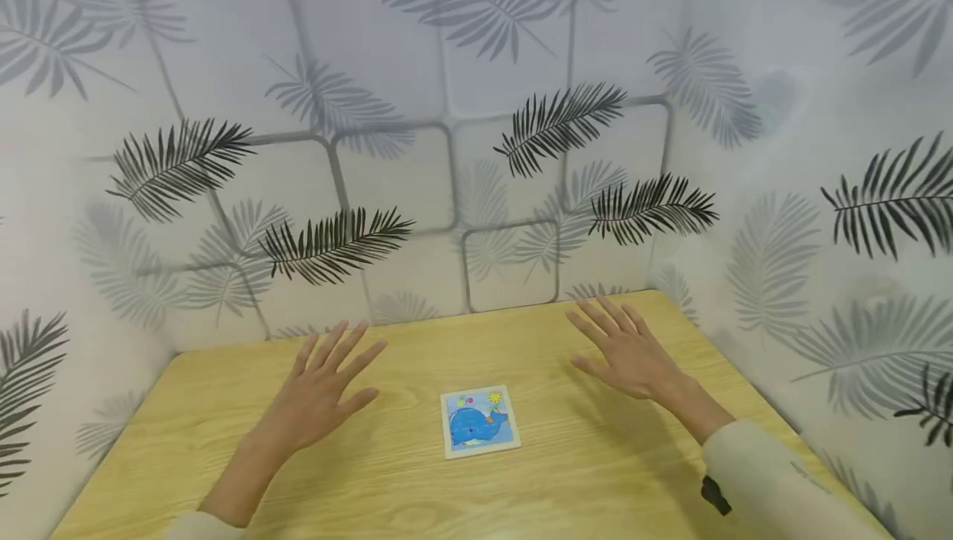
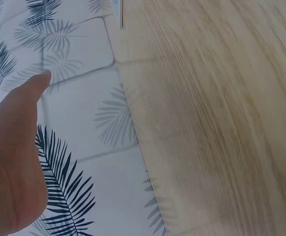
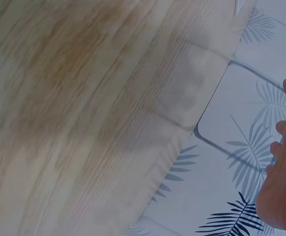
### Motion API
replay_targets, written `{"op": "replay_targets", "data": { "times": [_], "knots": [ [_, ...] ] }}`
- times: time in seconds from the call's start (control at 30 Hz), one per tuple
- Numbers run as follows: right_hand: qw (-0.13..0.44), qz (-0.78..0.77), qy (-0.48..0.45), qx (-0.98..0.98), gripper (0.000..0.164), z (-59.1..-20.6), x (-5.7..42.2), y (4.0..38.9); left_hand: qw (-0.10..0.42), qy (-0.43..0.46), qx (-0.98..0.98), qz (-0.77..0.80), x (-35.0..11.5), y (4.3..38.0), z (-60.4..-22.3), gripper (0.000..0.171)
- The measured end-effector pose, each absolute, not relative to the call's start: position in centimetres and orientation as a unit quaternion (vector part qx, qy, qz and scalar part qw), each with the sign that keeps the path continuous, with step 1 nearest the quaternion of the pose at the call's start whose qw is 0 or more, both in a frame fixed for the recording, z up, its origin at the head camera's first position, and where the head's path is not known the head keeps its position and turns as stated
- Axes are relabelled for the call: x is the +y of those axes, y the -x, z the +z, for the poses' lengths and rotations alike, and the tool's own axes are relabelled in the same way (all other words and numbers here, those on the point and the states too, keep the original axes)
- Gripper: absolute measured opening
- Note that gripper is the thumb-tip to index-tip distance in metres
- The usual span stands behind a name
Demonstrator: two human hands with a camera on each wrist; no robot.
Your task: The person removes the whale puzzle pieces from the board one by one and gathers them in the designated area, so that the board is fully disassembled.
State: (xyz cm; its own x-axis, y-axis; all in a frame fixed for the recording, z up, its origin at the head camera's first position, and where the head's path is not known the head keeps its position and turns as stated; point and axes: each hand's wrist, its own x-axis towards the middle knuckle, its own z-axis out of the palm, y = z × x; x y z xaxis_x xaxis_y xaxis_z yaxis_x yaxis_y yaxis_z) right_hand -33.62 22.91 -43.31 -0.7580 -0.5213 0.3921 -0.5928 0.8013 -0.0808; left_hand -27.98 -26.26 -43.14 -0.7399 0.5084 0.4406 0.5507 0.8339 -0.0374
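A square picture tile [image 1: 481, 422] with a white border lies flat on the wooden table [image 1: 417, 490], printed with a blue whale and a yellow sun. To its left, my left hand [image 1: 316, 399] is held over the table with fingers spread and nothing in it. My right hand [image 1: 629, 350] hovers on the other side, palm down, its fingers also spread and bare. Part of the left hand [image 2: 15, 157] shows at the edge of the left wrist view. In the right wrist view the right hand [image 3: 283, 172] appears at the right edge.
A pale wall [image 1: 402, 267] with leaf and rounded-square patterns stands along the table's back edge. Another patterned wall [image 1: 774, 292] runs along the right side. A small black object [image 1: 715, 495] sits at the right sleeve [image 1: 774, 482].
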Motion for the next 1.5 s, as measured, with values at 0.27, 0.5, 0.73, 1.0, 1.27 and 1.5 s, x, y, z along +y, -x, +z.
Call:
{"op": "replay_targets", "data": {
  "times": [0.27, 0.5, 0.73, 1.0, 1.27, 1.5],
  "knots": [
    [0.149, 0.099, -0.299, -0.937, 0.073, -43.7, 21.3, 34.0, 0.229, 0.301, -0.924, -0.055, -24.5, 28.5, -43.2, 0.066],
    [0.141, 0.153, -0.319, -0.925, 0.073, -43.5, 20.0, 34.3, 0.189, 0.316, -0.924, -0.103, -24.0, 28.3, -42.9, 0.062],
    [0.088, 0.231, -0.349, -0.904, 0.068, -44.4, 18.3, 34.4, 0.041, 0.309, -0.918, -0.246, -23.7, 27.1, -42.9, 0.055],
    [0.033, 0.302, -0.384, -0.872, 0.064, -44.6, 16.1, 35.2, -0.077, 0.279, -0.907, -0.305, -22.8, 26.5, -43.2, 0.059],
    [-0.073, 0.357, -0.344, -0.865, 0.055, -44.4, 14.0, 35.6, -0.121, 0.278, -0.906, -0.296, -21.3, 26.3, -43.1, 0.054],
    [-0.117, 0.379, -0.349, -0.849, 0.042, -45.0, 11.7, 35.1, -0.181, 0.298, -0.888, -0.301, -19.3, 25.4, -43.4, 0.049]
  ]
}}
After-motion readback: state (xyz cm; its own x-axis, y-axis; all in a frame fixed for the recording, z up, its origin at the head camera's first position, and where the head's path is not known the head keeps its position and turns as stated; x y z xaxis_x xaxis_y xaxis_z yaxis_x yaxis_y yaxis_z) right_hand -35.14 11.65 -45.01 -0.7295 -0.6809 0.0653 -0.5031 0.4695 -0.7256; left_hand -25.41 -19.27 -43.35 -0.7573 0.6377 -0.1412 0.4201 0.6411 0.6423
